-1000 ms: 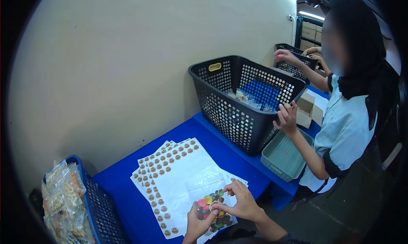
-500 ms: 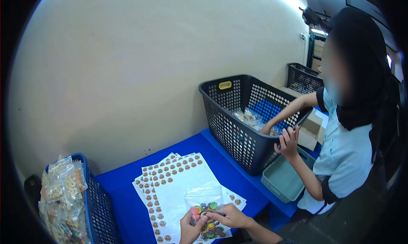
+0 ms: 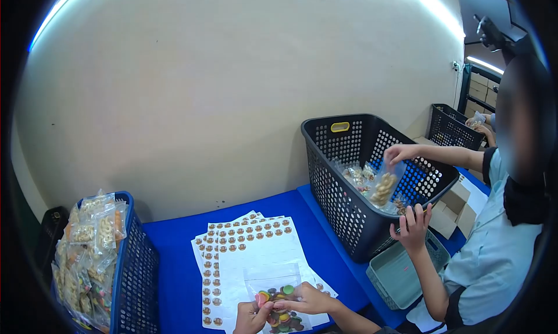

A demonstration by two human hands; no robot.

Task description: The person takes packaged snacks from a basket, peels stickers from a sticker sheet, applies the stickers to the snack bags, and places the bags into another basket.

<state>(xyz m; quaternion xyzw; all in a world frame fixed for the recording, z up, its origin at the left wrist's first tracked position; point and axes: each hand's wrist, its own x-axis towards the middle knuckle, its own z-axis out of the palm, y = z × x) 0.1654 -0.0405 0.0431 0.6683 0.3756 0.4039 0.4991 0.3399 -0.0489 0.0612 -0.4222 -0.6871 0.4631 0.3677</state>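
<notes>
A clear zip bag of colourful button-shaped candies [image 3: 285, 318] is held upright over the sheets at the bottom of the view. My left hand [image 3: 253, 318] grips its left side, with the thumb across the front. On the right side my right hand [image 3: 314, 299] is closed on the same bag, its thumb reaching toward the left thumb. Whatever lies under the two thumbs on the bag's front is mostly hidden. Beneath and behind the bag lie white sticker sheets [image 3: 261, 264] with small round brown labels along their edges.
At left stands a blue basket [image 3: 137, 270] heaped with snack bags [image 3: 96, 235]. A large black basket [image 3: 331, 197] holds more bags, beside a grey-green tray [image 3: 401, 276]. A co-worker [image 3: 494, 235] at right lifts a snack bag [image 3: 385, 188]. Another person's hands show beyond, near a farther basket [image 3: 450, 127].
The view has swung left, shifting things rightward. The co-worker's hand has come up from inside the black basket holding a snack bag. My hands stay on the candy bag, thumbs at its front.
</notes>
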